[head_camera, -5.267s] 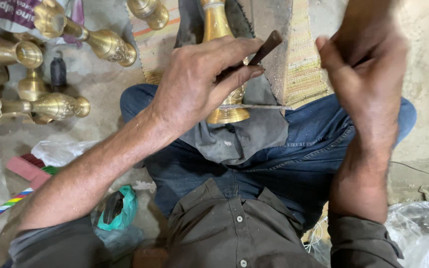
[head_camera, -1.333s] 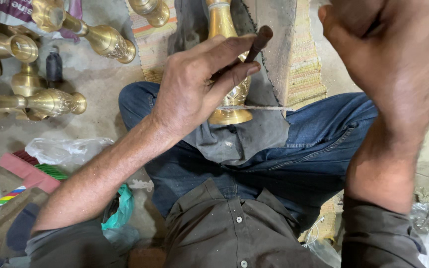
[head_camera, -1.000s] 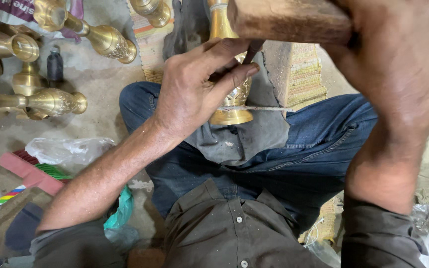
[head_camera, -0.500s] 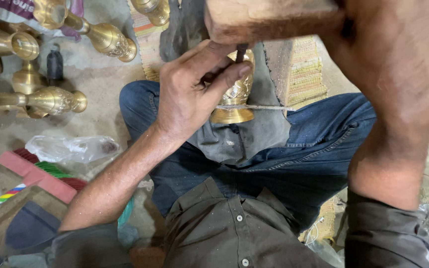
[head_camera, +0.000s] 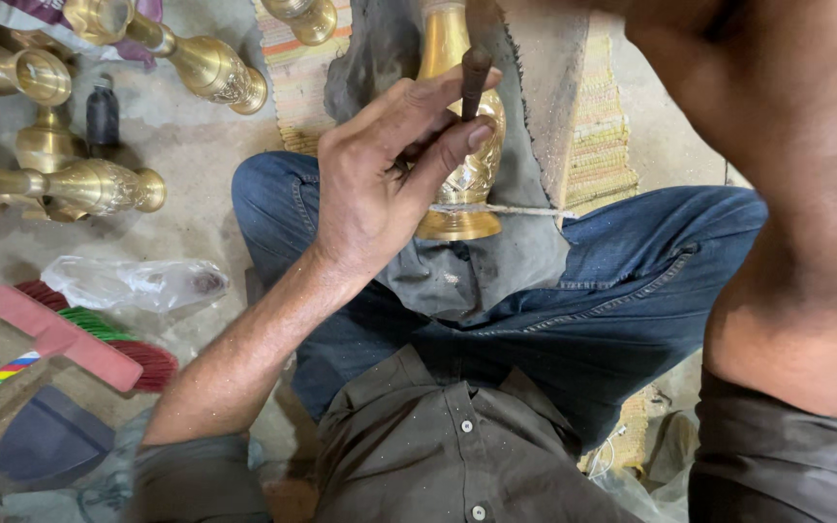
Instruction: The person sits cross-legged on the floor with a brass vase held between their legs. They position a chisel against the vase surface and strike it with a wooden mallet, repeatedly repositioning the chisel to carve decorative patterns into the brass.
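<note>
Pinching a thin dark metal punch [head_camera: 475, 79] between thumb and fingers, our left hand [head_camera: 389, 184] stays clamped on the tool, which stands nearly upright with its lower end against the brass vase [head_camera: 462, 174]. That vase lies in our lap on a grey cloth [head_camera: 496, 261], its round foot toward us at about six o'clock of the hand's fingertips and its neck running away toward twelve o'clock. A thin pale strand [head_camera: 506, 209] crosses the vase just above the foot.

Our right forearm [head_camera: 787, 194] fills the frame from one o'clock to four o'clock, very close to the lens; the right hand itself is out of view above the top edge, so we cannot tell whether it is closed or on what.

Off at nine to eleven o'clock of the vase, more brass vases [head_camera: 99, 184] lie on the concrete floor [head_camera: 196, 155], with a small dark bottle [head_camera: 102, 114] among them. Near eight o'clock rests a broom with a pink head [head_camera: 70, 334] and a crumpled clear plastic bag [head_camera: 138, 283] just beside it. A striped woven mat [head_camera: 603, 145] lies beyond our blue jeans [head_camera: 622, 300] at about two o'clock.
</note>
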`<control>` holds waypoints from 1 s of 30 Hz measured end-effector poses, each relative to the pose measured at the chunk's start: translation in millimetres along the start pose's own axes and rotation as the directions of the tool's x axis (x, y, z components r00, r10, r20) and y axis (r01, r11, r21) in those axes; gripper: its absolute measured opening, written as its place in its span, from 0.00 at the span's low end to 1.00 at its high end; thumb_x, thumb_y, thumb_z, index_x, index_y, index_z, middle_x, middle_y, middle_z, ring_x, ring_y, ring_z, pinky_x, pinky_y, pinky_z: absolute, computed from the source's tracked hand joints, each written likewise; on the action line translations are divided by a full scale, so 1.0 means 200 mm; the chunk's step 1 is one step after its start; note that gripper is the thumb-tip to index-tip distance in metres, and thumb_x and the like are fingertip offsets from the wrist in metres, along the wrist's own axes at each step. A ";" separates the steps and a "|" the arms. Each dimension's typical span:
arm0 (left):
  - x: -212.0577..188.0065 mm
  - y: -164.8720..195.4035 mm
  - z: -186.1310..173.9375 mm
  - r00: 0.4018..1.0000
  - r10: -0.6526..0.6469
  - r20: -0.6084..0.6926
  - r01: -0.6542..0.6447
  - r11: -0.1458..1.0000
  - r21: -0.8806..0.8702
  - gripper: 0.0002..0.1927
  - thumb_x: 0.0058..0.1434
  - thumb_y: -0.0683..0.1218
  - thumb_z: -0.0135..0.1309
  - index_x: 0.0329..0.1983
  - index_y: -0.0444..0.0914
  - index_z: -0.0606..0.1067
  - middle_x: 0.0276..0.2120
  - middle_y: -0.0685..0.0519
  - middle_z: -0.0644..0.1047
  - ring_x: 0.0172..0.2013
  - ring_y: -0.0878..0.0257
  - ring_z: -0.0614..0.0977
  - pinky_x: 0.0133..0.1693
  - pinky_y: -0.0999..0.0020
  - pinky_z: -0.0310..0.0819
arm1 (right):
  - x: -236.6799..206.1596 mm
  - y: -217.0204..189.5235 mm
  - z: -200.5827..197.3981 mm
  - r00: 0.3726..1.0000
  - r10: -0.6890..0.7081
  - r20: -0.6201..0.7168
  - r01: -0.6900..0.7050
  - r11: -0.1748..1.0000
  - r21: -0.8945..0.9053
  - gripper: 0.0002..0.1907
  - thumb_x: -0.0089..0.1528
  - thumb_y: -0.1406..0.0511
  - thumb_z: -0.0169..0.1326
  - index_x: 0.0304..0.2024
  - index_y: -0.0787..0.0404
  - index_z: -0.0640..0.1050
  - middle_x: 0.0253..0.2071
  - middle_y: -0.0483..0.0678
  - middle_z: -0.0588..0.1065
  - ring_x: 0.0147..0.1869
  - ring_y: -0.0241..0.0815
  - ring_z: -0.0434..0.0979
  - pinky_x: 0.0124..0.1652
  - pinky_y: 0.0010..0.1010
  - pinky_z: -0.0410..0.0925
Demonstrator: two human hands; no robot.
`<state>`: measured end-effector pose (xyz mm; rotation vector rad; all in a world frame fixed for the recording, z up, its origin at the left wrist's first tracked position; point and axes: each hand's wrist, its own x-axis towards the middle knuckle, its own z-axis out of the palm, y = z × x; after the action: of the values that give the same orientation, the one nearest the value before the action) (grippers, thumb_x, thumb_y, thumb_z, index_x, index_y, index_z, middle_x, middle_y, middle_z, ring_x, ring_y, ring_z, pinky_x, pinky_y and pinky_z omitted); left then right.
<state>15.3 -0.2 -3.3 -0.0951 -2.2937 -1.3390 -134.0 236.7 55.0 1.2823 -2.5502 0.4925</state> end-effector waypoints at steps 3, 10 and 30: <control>0.00 -0.01 0.01 1.000 0.012 -0.012 -0.010 0.991 0.130 0.16 0.71 0.43 0.67 0.58 0.37 0.77 0.48 0.53 0.83 0.46 0.67 0.88 0.46 0.75 0.89 | 0.02 -0.01 0.00 1.000 -0.008 -0.003 0.008 1.000 -0.016 0.05 0.71 0.69 0.54 0.40 0.64 0.77 0.29 0.47 0.74 0.28 0.38 0.72 0.32 0.28 0.63; -0.02 -0.01 0.04 0.990 -0.095 -0.104 0.103 0.992 0.076 0.16 0.68 0.43 0.68 0.55 0.36 0.78 0.42 0.54 0.83 0.39 0.70 0.88 0.40 0.76 0.87 | 0.09 -0.10 -0.07 0.998 -0.007 0.060 0.010 0.999 -0.049 0.07 0.72 0.68 0.56 0.39 0.66 0.78 0.28 0.51 0.74 0.27 0.43 0.73 0.30 0.33 0.64; -0.05 0.05 0.06 0.977 -0.033 -0.209 0.053 0.995 0.089 0.12 0.70 0.40 0.68 0.51 0.35 0.77 0.38 0.53 0.81 0.35 0.71 0.85 0.36 0.77 0.83 | 0.17 -0.18 -0.13 0.982 -0.181 0.058 0.190 0.950 -0.246 0.05 0.70 0.69 0.57 0.40 0.64 0.81 0.28 0.51 0.75 0.25 0.42 0.74 0.29 0.30 0.66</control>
<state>22.7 16.1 -3.9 0.1208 -2.1887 -1.1983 -122.5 202.4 96.9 1.4253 -2.3916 0.1054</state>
